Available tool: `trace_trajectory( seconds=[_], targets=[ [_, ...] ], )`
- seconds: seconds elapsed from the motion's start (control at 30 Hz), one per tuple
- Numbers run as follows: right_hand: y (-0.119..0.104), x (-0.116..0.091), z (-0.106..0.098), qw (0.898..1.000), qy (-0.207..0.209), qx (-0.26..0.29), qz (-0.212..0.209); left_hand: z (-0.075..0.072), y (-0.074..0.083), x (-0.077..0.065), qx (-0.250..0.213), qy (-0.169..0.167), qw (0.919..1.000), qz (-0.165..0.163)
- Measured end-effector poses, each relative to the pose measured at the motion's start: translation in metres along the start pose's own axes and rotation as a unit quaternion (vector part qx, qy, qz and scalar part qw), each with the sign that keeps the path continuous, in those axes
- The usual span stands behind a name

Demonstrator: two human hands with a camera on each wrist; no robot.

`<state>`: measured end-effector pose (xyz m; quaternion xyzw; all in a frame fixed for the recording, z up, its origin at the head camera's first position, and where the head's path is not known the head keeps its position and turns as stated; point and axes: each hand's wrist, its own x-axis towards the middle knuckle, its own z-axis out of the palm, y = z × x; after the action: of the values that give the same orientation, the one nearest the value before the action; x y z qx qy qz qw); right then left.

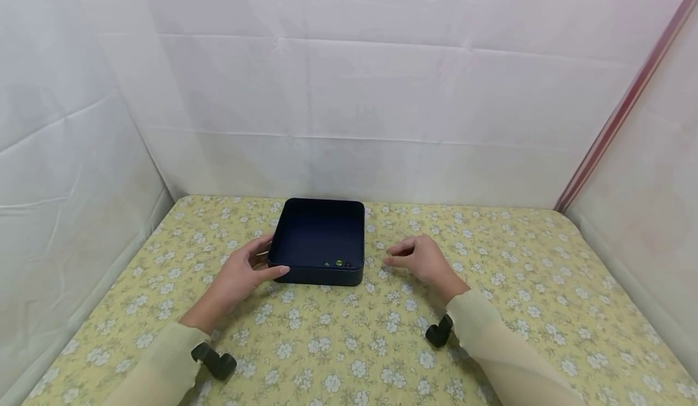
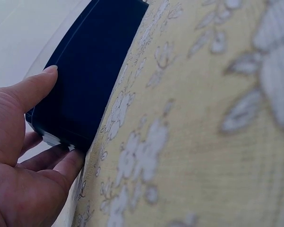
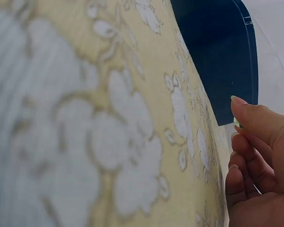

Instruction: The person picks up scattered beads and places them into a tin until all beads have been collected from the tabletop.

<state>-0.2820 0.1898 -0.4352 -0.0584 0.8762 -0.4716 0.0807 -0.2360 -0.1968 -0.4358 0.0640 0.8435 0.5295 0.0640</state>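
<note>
A dark navy square box (image 1: 322, 276) sits open-topped on the flowered cloth. Inside, along its near wall, lie a few small marbles (image 1: 339, 263), one of them yellow-green. My left hand (image 1: 242, 269) holds the box at its near left corner, thumb over the front wall and fingers against the left side (image 2: 33, 142). To the right of the box, just off its side, my right hand (image 1: 422, 263) pinches a small greenish marble (image 3: 237, 123) between thumb and forefinger; most of it is hidden by the fingertips. The other fingers of that hand are curled in.
A yellow cloth with white flowers (image 1: 360, 345) covers the table. White fabric walls (image 1: 327, 91) close off the back and both sides, with a red strip (image 1: 627, 97) down the right rear corner. Both wrists wear a black strap mount (image 1: 218, 363).
</note>
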Motion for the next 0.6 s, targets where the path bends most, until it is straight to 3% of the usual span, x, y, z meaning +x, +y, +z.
trace_trajectory(
  seconds=[0.6],
  targets=[
    [-0.016, 0.007, 0.007, 0.998, 0.029, 0.044, -0.031, -0.002, 0.007, -0.004, 0.001, -0.006, 1.0, 0.003]
  ],
)
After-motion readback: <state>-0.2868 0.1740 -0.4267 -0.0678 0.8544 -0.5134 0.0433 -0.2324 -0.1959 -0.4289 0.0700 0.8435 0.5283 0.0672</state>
